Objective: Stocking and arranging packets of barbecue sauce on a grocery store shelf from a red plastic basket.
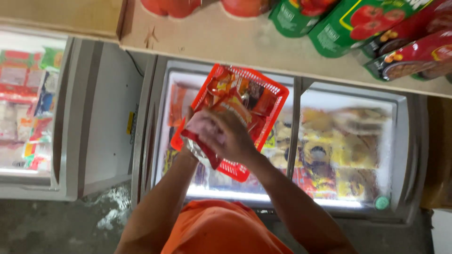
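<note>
Both hands meet over the red plastic basket [270, 101], which rests on the chest freezer [400, 155]. The right hand [226, 134] closes its fingers around a red food packet [200, 146]. The left hand [190, 117] is mostly hidden behind it, so I cannot tell its fingers.

Lit chest freezers [348, 141] on wet concrete floor [56, 226] — wooden shelf [226, 42] above.
</note>
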